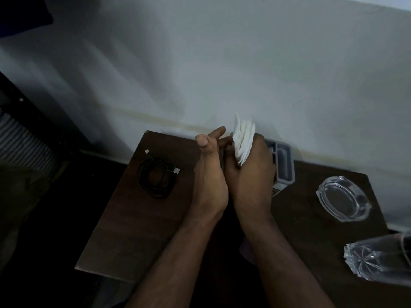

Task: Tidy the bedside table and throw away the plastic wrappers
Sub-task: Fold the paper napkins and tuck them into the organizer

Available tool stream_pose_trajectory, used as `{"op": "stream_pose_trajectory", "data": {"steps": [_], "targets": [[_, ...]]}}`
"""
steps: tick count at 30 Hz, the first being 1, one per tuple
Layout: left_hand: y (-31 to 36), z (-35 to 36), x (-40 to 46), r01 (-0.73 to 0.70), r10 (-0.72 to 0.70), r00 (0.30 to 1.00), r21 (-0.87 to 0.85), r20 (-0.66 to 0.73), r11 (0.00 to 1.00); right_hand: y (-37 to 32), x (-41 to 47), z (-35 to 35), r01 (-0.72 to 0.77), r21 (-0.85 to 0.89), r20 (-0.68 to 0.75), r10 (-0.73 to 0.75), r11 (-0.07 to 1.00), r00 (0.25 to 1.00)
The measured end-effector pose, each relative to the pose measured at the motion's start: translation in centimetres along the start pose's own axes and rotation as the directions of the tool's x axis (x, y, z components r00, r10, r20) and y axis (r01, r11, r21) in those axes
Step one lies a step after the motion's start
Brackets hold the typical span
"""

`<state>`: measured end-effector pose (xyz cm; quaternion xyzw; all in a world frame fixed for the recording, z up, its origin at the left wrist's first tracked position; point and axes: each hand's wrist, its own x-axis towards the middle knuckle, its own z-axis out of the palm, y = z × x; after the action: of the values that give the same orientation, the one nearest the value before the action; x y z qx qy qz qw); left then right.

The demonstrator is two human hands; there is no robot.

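The right hand [249,174] has its grip closed round white packets [243,143]; the left hand [209,172] lies against it, fingers straight. On the desk [133,218], a cable [155,176] lies at nine o'clock and an ashtray [343,198] at three.

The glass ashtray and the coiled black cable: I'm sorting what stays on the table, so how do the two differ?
The glass ashtray is clear and rigid; the black cable is dark and flexible, wound in a loose coil.
The ashtray sits at the table's right side near the wall, the cable at the left, with both hands between them.
The ashtray is a thick oval dish; the cable lies flat, its plugs sticking out.
Both rest untouched on the table.
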<state>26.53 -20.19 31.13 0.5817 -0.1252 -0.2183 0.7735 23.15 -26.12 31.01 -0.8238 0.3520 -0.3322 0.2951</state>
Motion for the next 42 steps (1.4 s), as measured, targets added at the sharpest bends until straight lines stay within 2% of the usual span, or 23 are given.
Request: {"op": "stream_pose_trajectory", "data": {"steps": [9,13,17,21,24,27,30,35,42], "targets": [[0.0,-0.5,0.2,-0.027,0.026,0.998,-0.017,-0.053,0.999,-0.8,-0.7,-0.4,0.1,0.168,-0.079,-0.087,0.981,0.993],[0.1,-0.5,0.0,-0.075,0.075,0.997,0.003,-0.037,0.997,-0.5,-0.2,0.1,0.058,0.217,-0.042,-0.05,0.974,0.998],[0.3,-0.7,-0.3,-0.062,0.062,0.998,0.053,0.005,0.997,0.0,0.1,0.5,0.04,0.202,-0.03,-0.034,0.979,0.999],[0.3,-1.7,-0.1,-0.1,0.1,0.995,0.097,0.004,0.99,-0.1,-0.4,0.3,0.106,0.143,-0.018,-0.104,0.984,0.994],[0.5,-2.0,-0.4,-0.074,0.072,0.997,0.092,0.028,0.993,-0.5,-0.6,-0.4,0.14,0.127,-0.068,-0.132,0.982,0.989],[0.7,-2.1,-0.7,-0.052,0.047,0.997,0.09,0.061,0.995,-0.9,-1.0,-1.2,0.163,0.198,-0.133,-0.138,0.967,0.981],[0.6,-2.2,-0.8,-0.071,0.063,0.995,0.116,0.074,0.991,-0.9,-1.2,-1.3,0.095,0.269,-0.128,-0.062,0.958,0.99],[0.7,-2.3,-1.3,-0.038,0.018,0.99,0.137,0.138,0.99,-1.2,-1.4,-0.8,0.008,0.43,-0.008,-0.005,0.903,1.0],[0.6,-2.4,-0.7,-0.004,-0.001,0.998,0.081,0.055,0.997,-0.8,-0.6,-0.8,-0.107,0.402,0.037,0.1,0.91,0.994]]}}
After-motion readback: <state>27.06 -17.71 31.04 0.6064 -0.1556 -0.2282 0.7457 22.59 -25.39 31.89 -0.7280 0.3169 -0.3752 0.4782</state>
